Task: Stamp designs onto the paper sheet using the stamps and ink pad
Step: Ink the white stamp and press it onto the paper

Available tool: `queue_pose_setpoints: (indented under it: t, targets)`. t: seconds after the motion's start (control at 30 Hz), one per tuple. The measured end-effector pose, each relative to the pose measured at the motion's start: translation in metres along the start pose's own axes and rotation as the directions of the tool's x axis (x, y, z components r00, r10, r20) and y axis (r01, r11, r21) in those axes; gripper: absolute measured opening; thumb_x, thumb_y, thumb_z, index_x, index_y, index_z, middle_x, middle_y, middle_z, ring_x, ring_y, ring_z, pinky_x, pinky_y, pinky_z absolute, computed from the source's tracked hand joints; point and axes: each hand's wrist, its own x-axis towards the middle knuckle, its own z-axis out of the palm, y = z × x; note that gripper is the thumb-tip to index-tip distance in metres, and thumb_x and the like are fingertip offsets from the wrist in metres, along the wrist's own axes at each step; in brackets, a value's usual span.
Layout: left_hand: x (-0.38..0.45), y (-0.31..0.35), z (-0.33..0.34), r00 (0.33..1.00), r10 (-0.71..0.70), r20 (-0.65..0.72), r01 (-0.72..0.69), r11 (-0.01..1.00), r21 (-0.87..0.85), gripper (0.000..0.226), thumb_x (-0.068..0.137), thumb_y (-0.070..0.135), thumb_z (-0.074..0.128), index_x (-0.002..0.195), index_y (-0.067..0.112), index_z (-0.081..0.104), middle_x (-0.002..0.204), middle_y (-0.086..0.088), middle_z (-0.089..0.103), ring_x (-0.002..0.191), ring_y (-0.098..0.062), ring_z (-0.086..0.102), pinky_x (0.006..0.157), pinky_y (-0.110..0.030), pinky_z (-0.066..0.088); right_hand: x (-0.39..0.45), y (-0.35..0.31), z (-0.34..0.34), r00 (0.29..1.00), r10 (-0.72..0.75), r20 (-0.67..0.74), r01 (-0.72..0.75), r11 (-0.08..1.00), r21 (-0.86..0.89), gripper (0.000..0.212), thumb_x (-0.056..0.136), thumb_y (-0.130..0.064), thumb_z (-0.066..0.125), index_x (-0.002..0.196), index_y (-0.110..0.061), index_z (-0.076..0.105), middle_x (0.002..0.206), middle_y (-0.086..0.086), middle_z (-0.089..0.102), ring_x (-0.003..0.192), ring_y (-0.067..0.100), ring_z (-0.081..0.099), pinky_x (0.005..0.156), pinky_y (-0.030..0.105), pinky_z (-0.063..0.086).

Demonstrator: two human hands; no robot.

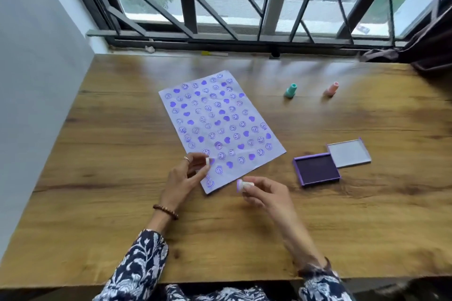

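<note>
Your right grip (263, 193) pinches a stamp (244, 186) lying sideways, face leftward at the sheet (220, 127); left grip (188, 173) pinches another (208, 161); pad (316, 172) lies right

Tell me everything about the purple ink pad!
The ink pad is a flat square case with light purple plastic-looking walls around a very dark purple inked middle. It lies open on the wooden table, right of the stamped paper sheet. Its lid, pale grey inside with a purple edge, lies flat at its far right corner; whether they join is unclear. No hand touches it.
</note>
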Motion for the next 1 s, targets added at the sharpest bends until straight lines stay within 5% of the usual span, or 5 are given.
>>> queue_pose_setpoints:
  t: [0.13,0.23,0.7,0.87,1.0]
  targets:
    - [0.001,-0.004,-0.002,1.0,-0.008,0.027,0.01,0.998,-0.062,0.021,0.084,0.008,0.061,0.104,0.013,0.057,0.109,-0.01,0.068,0.099,-0.01,0.065,0.085,-0.012,0.05,-0.001,0.002,0.034,0.927,-0.368,-0.079,0.245,0.749,-0.616,0.007,0.077,-0.022,0.069,0.082,-0.018,0.071,0.076,-0.005,0.069,0.07,0.003,0.062,0.069,0.017,0.048]
    - [0.002,-0.006,-0.003,0.998,-0.016,0.053,0.021,0.996,-0.092,0.02,0.085,0.009,0.06,0.103,0.014,0.056,0.109,-0.008,0.067,0.1,-0.006,0.064,0.084,-0.01,0.049,0.0,0.004,0.056,0.862,-0.507,-0.014,0.313,0.553,-0.772,0.013,0.086,-0.022,0.059,0.093,-0.013,0.065,0.089,0.002,0.062,0.076,0.017,0.06,0.073,0.029,0.049]
    - [0.006,-0.015,-0.005,0.997,-0.034,0.073,0.042,0.992,-0.115,0.02,0.084,0.014,0.062,0.103,0.016,0.057,0.109,-0.008,0.068,0.1,-0.01,0.065,0.087,-0.019,0.051,0.015,-0.005,0.075,0.931,-0.341,0.13,0.192,0.157,-0.969,0.016,0.094,-0.014,0.04,0.101,-0.007,0.053,0.108,0.011,0.056,0.093,0.03,0.06,0.072,0.035,0.045]
    - [0.007,-0.013,-0.006,0.996,-0.038,0.082,0.049,0.99,-0.13,0.021,0.083,0.011,0.062,0.103,0.012,0.057,0.106,-0.005,0.068,0.094,-0.001,0.065,0.08,-0.01,0.05,0.028,-0.019,0.072,0.956,-0.256,0.145,0.2,0.201,-0.959,0.015,0.082,-0.009,0.052,0.089,0.0,0.06,0.097,0.015,0.064,0.091,0.032,0.058,0.074,0.037,0.046]
    - [0.007,-0.01,-0.007,0.995,-0.05,0.089,0.066,0.982,-0.18,0.02,0.082,0.006,0.063,0.102,0.006,0.057,0.102,-0.007,0.068,0.089,0.003,0.066,0.077,-0.009,0.05,0.035,-0.028,0.051,0.986,-0.156,0.052,0.137,0.603,-0.786,0.007,0.072,-0.008,0.065,0.072,-0.002,0.068,0.067,0.005,0.066,0.062,0.013,0.06,0.06,0.028,0.048]
